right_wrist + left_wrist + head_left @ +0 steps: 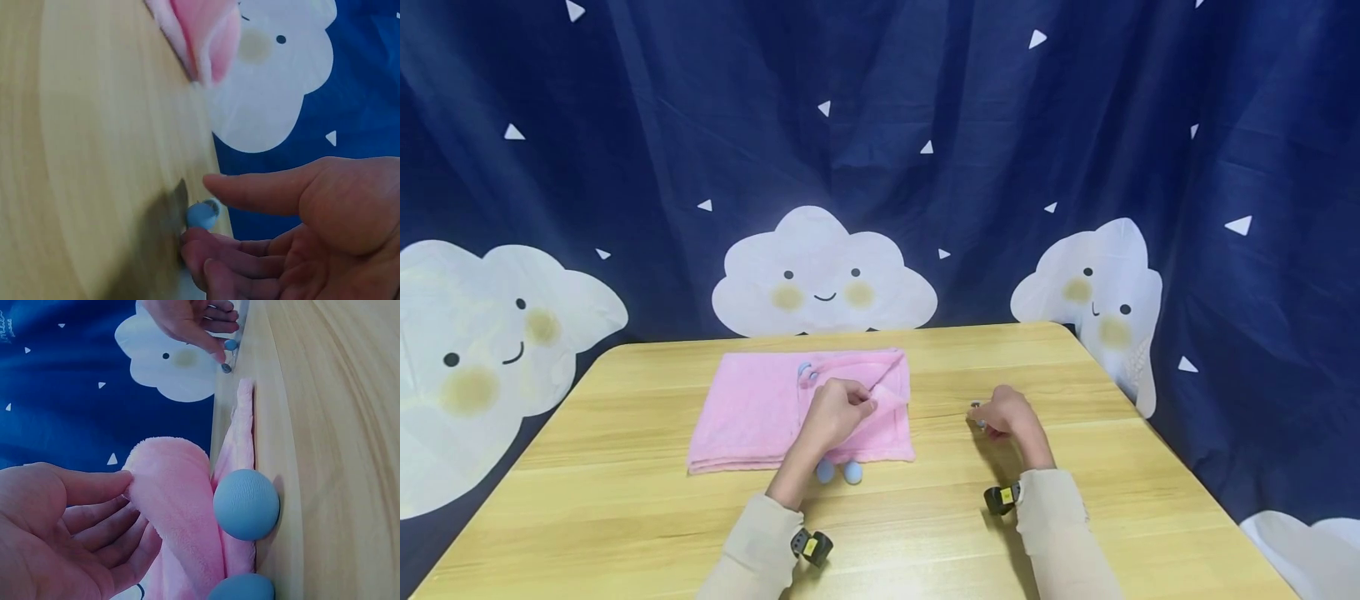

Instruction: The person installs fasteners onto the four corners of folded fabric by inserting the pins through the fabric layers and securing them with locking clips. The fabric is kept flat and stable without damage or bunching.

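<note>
A folded pink fleece blanket (745, 408) lies on the table. My left hand (838, 412) pinches a raised edge of its top layer between thumb and fingers. In the left wrist view the lifted pink fold (172, 494) hangs from these fingertips. Two round light-blue knobs (853, 472) sit at the blanket's front edge, and a small blue-and-white piece (807, 372) is on its far part. To the right, my right hand (1011, 417) is low over the table around a small blue-capped piece (203, 215). Its thumb is extended, with a gap to the blue cap; the other fingers bend loosely beside it.
The light wooden table (587, 483) has rounded far corners. Behind it hangs a dark blue curtain (880, 167) with smiling clouds and white triangles. Each wrist wears a small black camera (812, 547).
</note>
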A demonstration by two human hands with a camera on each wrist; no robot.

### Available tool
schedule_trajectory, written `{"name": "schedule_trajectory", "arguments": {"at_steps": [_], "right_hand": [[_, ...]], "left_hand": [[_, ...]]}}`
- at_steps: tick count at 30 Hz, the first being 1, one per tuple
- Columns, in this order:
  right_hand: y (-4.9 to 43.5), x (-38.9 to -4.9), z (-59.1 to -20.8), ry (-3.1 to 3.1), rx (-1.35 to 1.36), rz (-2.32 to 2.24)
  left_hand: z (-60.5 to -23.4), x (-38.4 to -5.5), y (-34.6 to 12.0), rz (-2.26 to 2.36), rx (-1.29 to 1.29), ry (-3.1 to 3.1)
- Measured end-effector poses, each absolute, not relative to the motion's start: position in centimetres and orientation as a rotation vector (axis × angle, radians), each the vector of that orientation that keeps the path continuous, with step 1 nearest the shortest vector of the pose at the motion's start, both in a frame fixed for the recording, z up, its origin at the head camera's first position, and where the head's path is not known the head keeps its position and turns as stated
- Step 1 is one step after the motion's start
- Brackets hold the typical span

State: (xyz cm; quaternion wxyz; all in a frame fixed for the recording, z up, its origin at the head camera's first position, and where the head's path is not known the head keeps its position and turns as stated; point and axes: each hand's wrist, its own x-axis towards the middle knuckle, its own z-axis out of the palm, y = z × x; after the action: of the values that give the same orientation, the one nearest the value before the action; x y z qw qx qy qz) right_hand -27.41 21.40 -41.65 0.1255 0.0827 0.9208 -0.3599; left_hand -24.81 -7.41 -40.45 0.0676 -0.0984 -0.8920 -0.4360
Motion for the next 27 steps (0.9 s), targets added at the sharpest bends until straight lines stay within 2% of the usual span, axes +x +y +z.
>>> {"name": "schedule_trajectory", "arguments": {"at_steps": [13,17,27], "right_hand": [[21.5,-27.2,-41.2,2.740,0.245,-1.026],[21.2,-27.4,-40.8,2.812,0.171,-0.956],[17.1,-27.0,-39.6,2.566,-0.117,-1.515]], "left_hand": [[-40.2,-24.6,-7.5,-1.342,-0.296,-2.676],[-40.3,-24.6,-7.5,-1.331,-0.286,-2.681],[-40.2,-24.6,-7.5,-1.345,-0.256,-2.669]]}}
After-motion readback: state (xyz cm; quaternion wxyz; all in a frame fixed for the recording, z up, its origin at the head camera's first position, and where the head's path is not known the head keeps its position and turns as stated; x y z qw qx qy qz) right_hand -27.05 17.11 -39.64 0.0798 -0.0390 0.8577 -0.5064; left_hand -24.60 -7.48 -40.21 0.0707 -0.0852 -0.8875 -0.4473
